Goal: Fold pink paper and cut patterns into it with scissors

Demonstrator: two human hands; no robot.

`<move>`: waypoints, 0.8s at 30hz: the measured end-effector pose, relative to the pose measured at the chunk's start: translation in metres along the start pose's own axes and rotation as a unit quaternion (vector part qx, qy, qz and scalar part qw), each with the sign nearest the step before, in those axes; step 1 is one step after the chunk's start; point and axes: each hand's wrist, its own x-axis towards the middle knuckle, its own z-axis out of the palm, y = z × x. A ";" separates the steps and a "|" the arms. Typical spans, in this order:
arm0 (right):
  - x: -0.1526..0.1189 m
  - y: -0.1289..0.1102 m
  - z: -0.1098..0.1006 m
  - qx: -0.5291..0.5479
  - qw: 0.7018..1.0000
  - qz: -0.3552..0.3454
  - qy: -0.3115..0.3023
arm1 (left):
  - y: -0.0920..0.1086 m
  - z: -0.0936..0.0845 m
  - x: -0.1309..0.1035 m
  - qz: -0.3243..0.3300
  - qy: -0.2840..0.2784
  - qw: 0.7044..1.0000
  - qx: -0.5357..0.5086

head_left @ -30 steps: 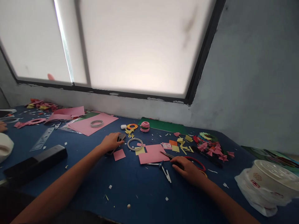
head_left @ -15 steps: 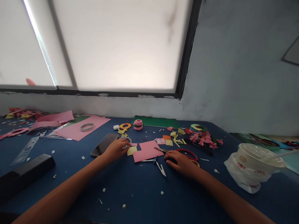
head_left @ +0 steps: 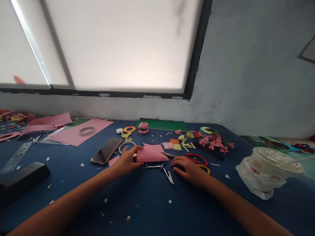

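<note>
My left hand (head_left: 128, 160) has its thumb and fingers at the left end of a pink paper piece (head_left: 152, 153), pinching its edge. My right hand (head_left: 185, 167) rests on the blue table beside the scissors (head_left: 197, 159), whose blades point left toward the pink paper; its fingers are curled over something dark that I cannot make out. Between my hands lies a compass (head_left: 168, 173) with white legs. Left of the paper are a tape roll (head_left: 127, 143) and a small pink piece (head_left: 113, 160), partly by my left hand.
A phone (head_left: 106, 151) and a black stapler-like object (head_left: 24, 182) lie left. Pink sheets (head_left: 81, 132) and a green sheet (head_left: 162, 124) lie at the back. Right are pink folded pieces (head_left: 218, 143) and a lidded cup (head_left: 270, 167) in a white bag.
My left hand has moved right and taken hold of the pink paper, whose left edge is now lifted. The tape roll is uncovered. The view has shifted slightly; my right hand stays by the scissors.
</note>
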 end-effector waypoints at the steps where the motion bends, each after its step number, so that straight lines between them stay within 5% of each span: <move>1: 0.000 0.000 0.001 0.005 1.000 0.001 0.003 | 0.002 -0.004 -0.001 0.007 0.014 1.000 0.002; 8: 0.002 -0.008 0.003 0.157 0.982 0.096 0.049 | 0.018 -0.018 -0.015 0.081 0.132 0.986 0.060; 12: 0.005 -0.020 0.008 0.373 0.913 0.150 0.070 | 0.026 -0.017 -0.022 0.188 0.161 0.967 0.064; 16: 0.006 -0.025 0.014 0.476 0.846 0.191 0.146 | 0.035 -0.013 -0.028 0.238 0.138 0.961 0.039; 21: 0.003 -0.026 0.010 0.488 0.842 0.174 0.150 | 0.041 -0.015 -0.031 0.054 0.089 0.984 -0.147; 24: 0.002 -0.030 0.007 0.480 0.853 0.172 0.114 | 0.043 -0.018 -0.027 -0.037 -0.034 0.945 -0.322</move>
